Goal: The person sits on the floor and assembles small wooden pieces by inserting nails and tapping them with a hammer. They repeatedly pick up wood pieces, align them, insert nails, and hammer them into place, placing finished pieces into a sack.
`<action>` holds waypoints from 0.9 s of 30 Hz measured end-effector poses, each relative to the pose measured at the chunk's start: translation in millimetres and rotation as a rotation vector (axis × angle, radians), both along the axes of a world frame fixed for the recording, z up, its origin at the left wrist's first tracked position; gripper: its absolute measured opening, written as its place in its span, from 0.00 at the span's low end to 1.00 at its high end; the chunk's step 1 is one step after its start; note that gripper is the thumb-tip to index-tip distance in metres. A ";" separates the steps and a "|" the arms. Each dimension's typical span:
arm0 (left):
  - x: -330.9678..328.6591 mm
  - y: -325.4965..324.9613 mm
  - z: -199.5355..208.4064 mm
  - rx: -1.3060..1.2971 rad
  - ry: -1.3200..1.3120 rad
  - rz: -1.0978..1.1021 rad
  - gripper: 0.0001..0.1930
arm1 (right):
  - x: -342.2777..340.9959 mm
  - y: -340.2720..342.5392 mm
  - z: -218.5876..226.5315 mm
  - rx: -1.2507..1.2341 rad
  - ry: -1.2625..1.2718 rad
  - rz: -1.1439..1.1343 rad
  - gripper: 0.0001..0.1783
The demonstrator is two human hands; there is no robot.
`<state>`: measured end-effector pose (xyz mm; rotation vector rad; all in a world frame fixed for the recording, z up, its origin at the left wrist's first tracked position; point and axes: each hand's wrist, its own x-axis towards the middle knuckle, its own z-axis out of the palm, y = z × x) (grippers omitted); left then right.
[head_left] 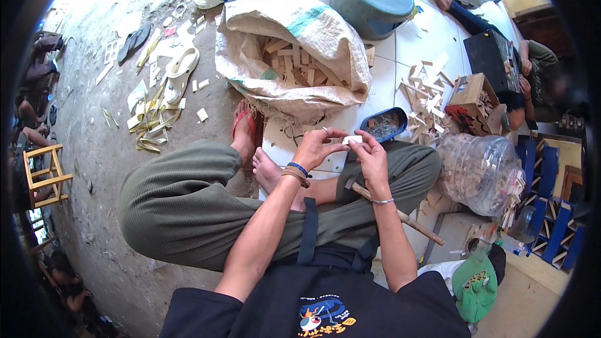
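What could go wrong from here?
The small pale piece is pinched between the left hand and right hand, so it might slip. The blue tray of thin, nail-like bits, close by, could get knocked. The wooden-handled tool across the right leg could slide off.

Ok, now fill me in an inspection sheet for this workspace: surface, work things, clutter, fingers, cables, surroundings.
Surface: white tiles at centre and right, grey bare floor at left.
Work things: small pale piece in hand; hammer passing beneath the right forearm; blue tray of thin metal bits; open sack of wood pieces.
Clutter: loose wood strips heaped on the tiles; pale clog among scraps.
Fingers: left fingers and right fingers both on the small pale piece.
Cables: nothing seen that is clearly one.
Surroundings: co-worker's hand at right, wooden stool at left.
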<state>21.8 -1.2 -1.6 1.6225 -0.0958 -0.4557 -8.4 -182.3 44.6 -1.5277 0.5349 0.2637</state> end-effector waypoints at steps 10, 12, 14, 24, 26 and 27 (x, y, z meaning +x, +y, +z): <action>0.5 -0.5 6.2 0.073 -0.035 -0.017 0.20 | 2.9 -4.8 -2.1 0.020 0.001 0.020 0.23; 0.2 -0.2 6.0 0.074 0.022 -0.028 0.21 | 2.5 -4.4 -1.2 0.019 0.002 0.018 0.23; -1.4 0.1 5.4 0.021 0.015 -0.018 0.21 | 2.3 -4.0 0.1 0.010 0.001 0.025 0.23; -9.2 -5.1 -1.6 0.009 0.000 0.083 0.19 | 2.3 -5.7 -0.6 0.023 0.003 0.036 0.23; -11.6 -6.2 -3.1 -0.051 0.065 0.111 0.18 | 2.4 -6.6 -1.3 0.033 0.013 0.051 0.24; -12.5 -7.3 -3.8 -0.082 0.109 0.120 0.18 | 2.4 -6.8 -1.3 0.034 0.006 0.062 0.24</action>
